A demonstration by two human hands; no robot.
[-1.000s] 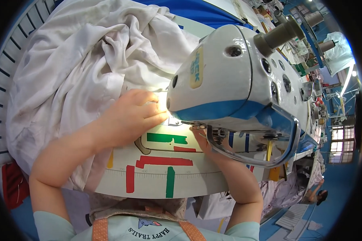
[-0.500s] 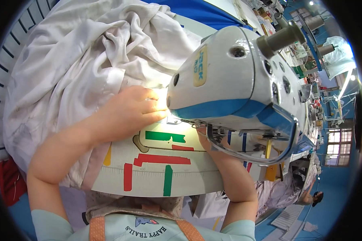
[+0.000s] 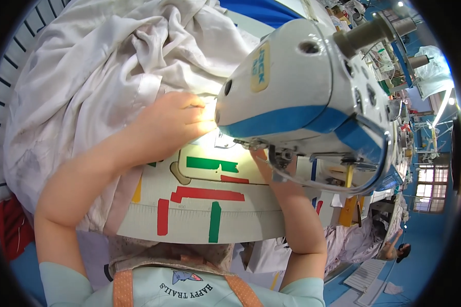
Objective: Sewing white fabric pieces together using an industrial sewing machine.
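A white sewing machine (image 3: 281, 77) with a blue stripe stands right of centre, its lamp lighting the needle area. My left hand (image 3: 174, 123) lies on the pale fabric (image 3: 107, 87), fingers bent and drawn together next to the machine head. Their tips are washed out by the glare, against a pinched edge of the cloth. Behind the lower part of the machine head my right hand (image 3: 261, 156) is largely hidden; its wrist shows but its fingers do not. The needle cannot be made out.
Green tape (image 3: 212, 163) and red tape (image 3: 207, 194) mark the machine table (image 3: 251, 225), which has a printed ruler along its front. Thread spools (image 3: 366, 35) rise at the right. Farther right, a person (image 3: 394, 249) sits beside heaped cloth.
The machine sits slightly higher and farther right in the picture. My left hand also appears a little higher, still on the fabric by the machine head.
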